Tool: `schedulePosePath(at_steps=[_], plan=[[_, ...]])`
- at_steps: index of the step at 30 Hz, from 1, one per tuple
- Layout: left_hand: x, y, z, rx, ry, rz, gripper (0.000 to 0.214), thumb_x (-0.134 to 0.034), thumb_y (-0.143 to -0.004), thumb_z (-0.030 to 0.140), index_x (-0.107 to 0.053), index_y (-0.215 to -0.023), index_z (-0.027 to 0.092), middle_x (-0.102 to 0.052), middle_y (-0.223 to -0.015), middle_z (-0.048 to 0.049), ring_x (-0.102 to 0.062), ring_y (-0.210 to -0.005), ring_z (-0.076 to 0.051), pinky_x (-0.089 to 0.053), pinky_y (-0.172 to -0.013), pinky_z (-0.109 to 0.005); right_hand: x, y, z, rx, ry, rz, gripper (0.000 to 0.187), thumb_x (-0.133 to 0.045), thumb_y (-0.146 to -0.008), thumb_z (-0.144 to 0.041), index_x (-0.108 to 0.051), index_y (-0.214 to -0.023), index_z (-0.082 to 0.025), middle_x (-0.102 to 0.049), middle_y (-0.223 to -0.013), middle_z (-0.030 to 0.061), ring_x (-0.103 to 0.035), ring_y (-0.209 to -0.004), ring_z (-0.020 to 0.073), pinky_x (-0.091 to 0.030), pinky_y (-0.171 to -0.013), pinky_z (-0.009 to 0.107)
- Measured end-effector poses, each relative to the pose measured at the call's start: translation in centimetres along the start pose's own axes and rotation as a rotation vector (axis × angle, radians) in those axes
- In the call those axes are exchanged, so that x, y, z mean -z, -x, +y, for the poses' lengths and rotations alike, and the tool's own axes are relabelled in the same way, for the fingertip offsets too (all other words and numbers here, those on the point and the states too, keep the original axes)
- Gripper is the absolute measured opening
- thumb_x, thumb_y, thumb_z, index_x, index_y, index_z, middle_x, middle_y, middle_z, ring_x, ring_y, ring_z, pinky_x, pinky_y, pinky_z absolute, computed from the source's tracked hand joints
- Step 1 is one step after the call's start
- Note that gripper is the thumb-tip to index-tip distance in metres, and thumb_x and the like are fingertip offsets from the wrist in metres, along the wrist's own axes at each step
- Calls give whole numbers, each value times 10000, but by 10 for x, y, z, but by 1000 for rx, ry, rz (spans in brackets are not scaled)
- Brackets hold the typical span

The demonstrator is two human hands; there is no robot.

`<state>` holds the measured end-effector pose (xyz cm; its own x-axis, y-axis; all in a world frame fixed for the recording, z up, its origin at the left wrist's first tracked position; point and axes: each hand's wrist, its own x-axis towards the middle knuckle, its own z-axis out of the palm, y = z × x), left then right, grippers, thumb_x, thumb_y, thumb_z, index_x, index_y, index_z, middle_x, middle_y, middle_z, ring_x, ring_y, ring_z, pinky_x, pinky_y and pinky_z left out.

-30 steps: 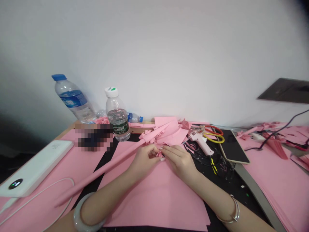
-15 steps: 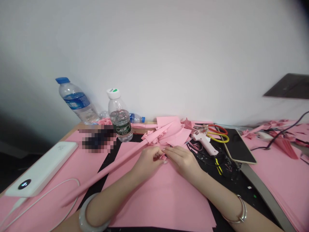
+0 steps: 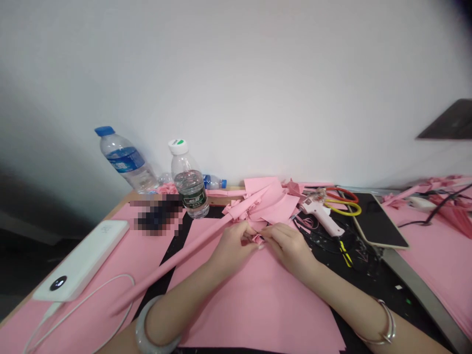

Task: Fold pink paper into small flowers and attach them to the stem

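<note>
Pinching small folded pink paper piece (image 3: 257,239) between fingertips of left hand (image 3: 234,244) and right hand (image 3: 291,246), both sets of fingers closed on it. Cannot tell exact fold, hidden behind fingers. Held just over large pink sheet (image 3: 258,305), mid-desk, straight ahead.

Judged as fine creasing work:
- Grip close to the fold line, one hand each side.
- Press with finger pads, not nails, to avoid tearing thin paper.
- Work low over the sheet, to lose nothing into clutter on a slip.
- Rest forearms on the desk for steadiness.

Around the piece:
- Mind long pink paper roll (image 3: 177,261), running from 12 toward 8 o'clock, just beside left hand. Avoid nudging with the wrist.
- Pink offcut pile (image 3: 267,201) at 12 o'clock, near. Easy to mix the piece in there.
- Glue gun (image 3: 324,219) at 2 o'clock, near right hand, with scissors (image 3: 344,204) just beyond.
- Tablet (image 3: 379,226) at 3 o'clock, apart.
- Green-label water bottle (image 3: 191,189) at 11 o'clock, apart.
- Power bank (image 3: 83,258) at 9 o'clock, well apart.
</note>
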<state>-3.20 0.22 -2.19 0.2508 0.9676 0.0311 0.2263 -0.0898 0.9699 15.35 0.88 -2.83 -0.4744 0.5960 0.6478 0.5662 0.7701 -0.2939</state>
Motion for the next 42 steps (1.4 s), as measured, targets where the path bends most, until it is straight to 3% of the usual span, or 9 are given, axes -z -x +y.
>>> schedulePosePath(at_steps=[11, 19, 24, 29, 35, 42], plan=[[0, -1, 0, -5, 24, -5, 118, -701, -737, 191, -584, -739, 184, -673, -767, -11, -616, -734, -187, -489, -693, -316, -2, -1, -1, -40, -73, 28, 144, -546, -956, -132, -667, -921, -204, -732, -900, 90, -704, -845, 224, -598, -730, 351], [1, 0, 4, -20, 32, 30, 136, -737, -720, 210, -606, -749, 189, -680, -781, -5, -618, -768, -186, -485, -718, -309, -2, -3, -5, -74, -118, 65, 184, -532, -916, -72, -615, -825, -209, -676, -842, 74, -653, -797, 212, -566, -697, 334], [1, -3, 4, -3, 256, 10, 172, -742, -731, 205, -634, -861, 177, -707, -909, -36, -659, -916, -201, -515, -860, -350, 0, -5, -9, -124, -160, 96, 176, -542, -903, -56, -616, -844, -204, -686, -921, 88, -678, -872, 208, -579, -763, 337], [1, -6, 2, 28, 440, -25, 223, -754, -740, 239, -614, -899, 168, -692, -908, -32, -666, -878, -180, -545, -818, -341, 1, -5, -8, -131, -170, 95, 207, -524, -917, -64, -666, -965, -207, -724, -1016, 112, -705, -972, 226, -588, -847, 378], [1, -7, 3, -9, 376, 11, 202, -734, -732, 216, -629, -899, 175, -700, -941, -41, -661, -925, -186, -530, -870, -350, 4, -6, -10, -188, -192, 104, 253, -519, -907, -77, -666, -1062, -213, -707, -1083, 121, -691, -1014, 241, -594, -826, 379], [-2, -3, 7, 47, 327, -34, 249, -745, -669, 132, -636, -892, 159, -710, -911, -50, -669, -865, -193, -529, -797, -335, 3, -7, -14, -163, -237, 120, 151, -588, -892, -79, -649, -882, -217, -681, -984, 91, -680, -933, 216, -571, -769, 329]])
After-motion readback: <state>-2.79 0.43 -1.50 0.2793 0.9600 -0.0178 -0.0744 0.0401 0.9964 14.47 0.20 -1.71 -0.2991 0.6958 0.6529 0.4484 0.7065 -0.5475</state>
